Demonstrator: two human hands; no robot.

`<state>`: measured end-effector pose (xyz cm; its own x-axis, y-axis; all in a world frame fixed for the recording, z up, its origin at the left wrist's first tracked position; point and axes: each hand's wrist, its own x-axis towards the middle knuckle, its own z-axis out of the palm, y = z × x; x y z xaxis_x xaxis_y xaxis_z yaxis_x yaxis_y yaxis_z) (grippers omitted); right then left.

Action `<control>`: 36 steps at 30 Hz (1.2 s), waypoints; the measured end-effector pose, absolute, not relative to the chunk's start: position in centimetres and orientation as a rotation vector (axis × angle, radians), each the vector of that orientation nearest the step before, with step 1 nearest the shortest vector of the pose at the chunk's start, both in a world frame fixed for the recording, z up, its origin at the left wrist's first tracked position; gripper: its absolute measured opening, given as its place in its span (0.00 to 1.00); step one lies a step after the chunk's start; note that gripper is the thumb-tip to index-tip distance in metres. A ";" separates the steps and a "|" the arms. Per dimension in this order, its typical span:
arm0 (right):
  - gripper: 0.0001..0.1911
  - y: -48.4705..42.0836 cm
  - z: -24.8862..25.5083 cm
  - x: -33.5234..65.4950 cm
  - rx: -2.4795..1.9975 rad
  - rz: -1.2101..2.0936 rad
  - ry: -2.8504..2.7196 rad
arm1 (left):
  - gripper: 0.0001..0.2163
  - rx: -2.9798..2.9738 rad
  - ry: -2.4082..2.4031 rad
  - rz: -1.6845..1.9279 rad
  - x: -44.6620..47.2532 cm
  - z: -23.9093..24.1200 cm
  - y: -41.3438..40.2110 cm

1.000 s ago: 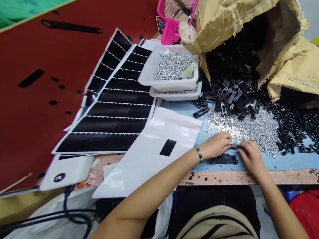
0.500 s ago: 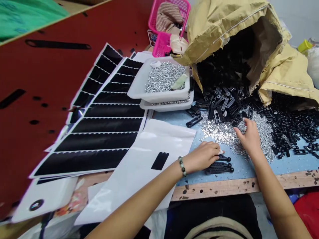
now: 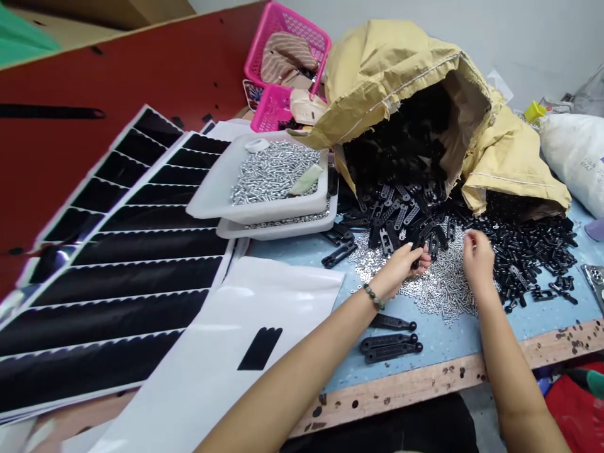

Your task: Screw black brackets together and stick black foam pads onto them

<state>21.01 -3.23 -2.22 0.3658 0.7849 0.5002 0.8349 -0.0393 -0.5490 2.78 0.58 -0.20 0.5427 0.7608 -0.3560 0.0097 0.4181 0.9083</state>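
My left hand [image 3: 400, 269], with a bead bracelet at its wrist, is turned partly palm-up over the near side of the loose metal hardware. Its fingers are closed around a small black plastic part [image 3: 416, 257]. To its right, my right hand [image 3: 479, 257] hovers at the edge of the silver screws [image 3: 448, 292], fingertips pressed together; whatever they pinch is hidden. Between and behind the hands lies a heap of black slotted plastic arms [image 3: 401, 217]. Several black arms with ball ends [image 3: 391, 343] lie side by side near the table's front edge.
Two stacked white trays [image 3: 212, 200] hold screws and small hardware. A yellow sack [image 3: 377, 56] spills black parts; more small black parts [image 3: 533, 258] lie right. Black sticker sheets [image 3: 141, 277] and a white sheet [image 3: 207, 327] cover the left. A pink basket [image 3: 257, 56] stands behind.
My left hand has left the ball-ended arms, moved up to the heap's edge and now holds a black part. My right hand has drawn away from the heap, its fingers now closed.
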 end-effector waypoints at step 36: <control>0.08 -9.7 2.8 15.4 -1.228 0.361 -1.852 | 0.18 2.228 0.880 0.399 -3.7 4.0 -3.1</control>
<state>15.41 -9.74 2.81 -0.1446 0.8558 0.4966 0.6067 0.4732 -0.6388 -3.73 -3.11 3.98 0.7219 0.6914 0.0278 0.4766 -0.5259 0.7045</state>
